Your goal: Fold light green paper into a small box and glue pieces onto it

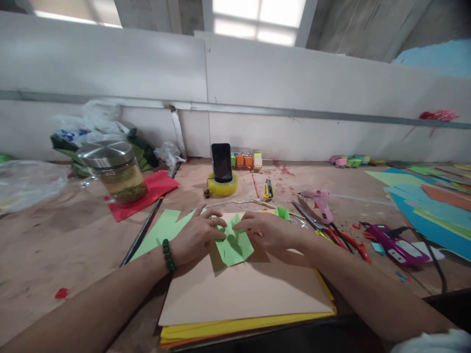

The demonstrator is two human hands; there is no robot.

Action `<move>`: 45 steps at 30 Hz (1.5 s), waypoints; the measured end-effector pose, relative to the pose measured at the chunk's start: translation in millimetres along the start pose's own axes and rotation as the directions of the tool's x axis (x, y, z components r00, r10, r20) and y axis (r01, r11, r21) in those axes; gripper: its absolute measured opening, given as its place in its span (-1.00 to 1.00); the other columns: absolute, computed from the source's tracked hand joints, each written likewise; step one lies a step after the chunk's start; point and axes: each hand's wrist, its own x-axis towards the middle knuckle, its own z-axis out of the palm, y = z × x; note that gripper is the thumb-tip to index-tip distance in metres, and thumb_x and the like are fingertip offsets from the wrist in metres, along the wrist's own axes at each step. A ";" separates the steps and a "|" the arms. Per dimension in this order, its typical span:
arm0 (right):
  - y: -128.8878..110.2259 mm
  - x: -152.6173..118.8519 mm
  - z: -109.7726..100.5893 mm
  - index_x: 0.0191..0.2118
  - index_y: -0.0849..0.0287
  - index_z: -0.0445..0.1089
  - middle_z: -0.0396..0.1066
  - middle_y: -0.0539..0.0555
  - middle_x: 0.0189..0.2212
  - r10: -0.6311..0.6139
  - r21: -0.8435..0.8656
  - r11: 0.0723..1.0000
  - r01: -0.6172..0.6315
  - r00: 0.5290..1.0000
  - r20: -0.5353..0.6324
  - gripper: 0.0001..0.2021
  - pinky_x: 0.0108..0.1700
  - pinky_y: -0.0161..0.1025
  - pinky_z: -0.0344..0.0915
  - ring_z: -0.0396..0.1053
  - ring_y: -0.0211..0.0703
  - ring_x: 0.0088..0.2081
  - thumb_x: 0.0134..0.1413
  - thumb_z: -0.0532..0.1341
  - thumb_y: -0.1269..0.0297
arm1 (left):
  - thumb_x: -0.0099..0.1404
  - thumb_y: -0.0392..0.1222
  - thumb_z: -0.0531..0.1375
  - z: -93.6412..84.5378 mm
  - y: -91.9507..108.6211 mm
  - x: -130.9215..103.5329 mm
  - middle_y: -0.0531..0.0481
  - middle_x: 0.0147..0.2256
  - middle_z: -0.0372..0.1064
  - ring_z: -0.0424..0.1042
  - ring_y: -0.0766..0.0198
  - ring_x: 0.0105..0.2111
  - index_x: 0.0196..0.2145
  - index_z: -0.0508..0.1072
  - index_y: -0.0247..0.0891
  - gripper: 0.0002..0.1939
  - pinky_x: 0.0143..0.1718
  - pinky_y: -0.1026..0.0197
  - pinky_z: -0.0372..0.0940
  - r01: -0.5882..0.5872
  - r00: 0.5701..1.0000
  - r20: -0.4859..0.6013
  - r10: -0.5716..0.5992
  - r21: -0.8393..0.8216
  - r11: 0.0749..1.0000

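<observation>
A small light green paper [235,247] with folded edges lies on a stack of paper whose top sheet is pale peach [243,294]. My left hand [200,233], with a ring and a green bead bracelet, has its fingers closed at the paper's upper left edge. Across from it, my right hand [268,230] pinches the upper right part of the same paper. Under my left hand and beyond it lies a larger light green sheet [162,230]. Just behind my right hand sits a small green folded paper piece [282,213].
A lidded glass jar [125,176] stands on red paper at the left. A phone [221,162] leans on a yellow tape roll. Scissors [320,224], a pink glue gun [320,201], a purple power strip [397,245] and coloured papers [430,211] are at the right.
</observation>
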 end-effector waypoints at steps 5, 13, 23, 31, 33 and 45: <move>-5.8 2.9 1.5 -0.34 0.13 0.53 0.40 0.15 -0.20 -0.150 -0.302 0.945 0.123 0.986 -0.069 -0.78 -0.10 -0.15 0.23 0.29 -0.06 -0.14 0.03 0.16 0.53 | 0.07 -0.51 0.09 -1.1 2.3 2.5 0.09 -0.18 0.52 0.31 0.11 -0.07 -0.34 0.55 -0.10 -0.63 0.11 -0.10 -0.09 -0.035 0.998 0.052 0.038 -0.056 0.998; -25.8 -3.4 -3.7 -0.34 0.18 0.48 0.44 0.07 -0.40 0.043 -0.160 0.987 -0.018 0.987 0.156 -0.81 -0.39 -0.34 0.14 0.32 -0.21 -0.39 -0.07 0.15 0.50 | 0.28 -0.33 -0.04 -10.7 -0.9 2.1 0.04 -0.17 0.55 0.35 0.14 -0.09 -0.27 0.56 -0.12 -0.63 0.10 -0.02 -0.03 0.108 0.989 0.126 -0.075 -0.287 0.952; 4.0 5.4 26.2 -0.11 0.17 0.41 0.39 -0.04 -0.40 0.210 0.553 0.809 -0.197 0.977 0.040 -0.70 -0.31 -0.33 0.26 0.32 -0.25 -0.38 -0.03 0.29 0.30 | 0.16 -0.12 0.19 -3.0 30.4 1.7 0.00 -0.35 0.48 0.39 0.12 -0.23 -0.67 0.42 -0.24 -0.70 0.10 -0.26 -0.13 0.334 0.942 0.057 -0.331 -0.265 0.905; 15.7 10.8 35.0 0.01 0.17 0.34 0.33 0.02 -0.31 0.266 0.374 0.903 -0.210 0.958 -0.106 -0.55 -0.25 -0.26 0.27 0.30 -0.20 -0.30 -0.08 0.32 0.32 | 0.05 -0.30 0.21 0.7 38.4 0.3 -0.10 -0.20 0.41 0.31 -0.03 -0.12 -0.34 0.46 -0.23 -0.84 0.04 -0.24 0.02 0.326 0.943 -0.053 -0.329 -0.059 0.944; 15.1 9.9 34.7 0.03 0.17 0.33 0.33 0.06 -0.24 0.241 0.313 0.930 -0.194 0.963 -0.118 -0.54 -0.23 -0.23 0.29 0.30 -0.18 -0.27 -0.06 0.31 0.35 | 0.12 -0.34 0.18 -1.0 42.2 -0.7 -0.08 -0.19 0.38 0.29 0.01 -0.13 -0.33 0.46 -0.19 -0.86 0.05 -0.22 -0.01 0.234 0.970 -0.072 -0.233 0.003 0.972; -10.7 1.6 19.9 0.06 0.04 0.30 0.30 0.05 -0.10 0.262 0.313 0.923 -0.225 0.962 -0.081 -0.44 -0.13 -0.21 0.28 0.31 -0.09 -0.13 -0.17 0.32 0.39 | 0.21 -0.39 0.14 -3.2 62.9 -2.5 -0.01 -0.38 0.36 0.26 0.15 -0.34 -0.43 0.36 -0.20 -0.88 -0.07 -0.01 0.02 -0.077 0.992 0.109 0.059 0.171 0.982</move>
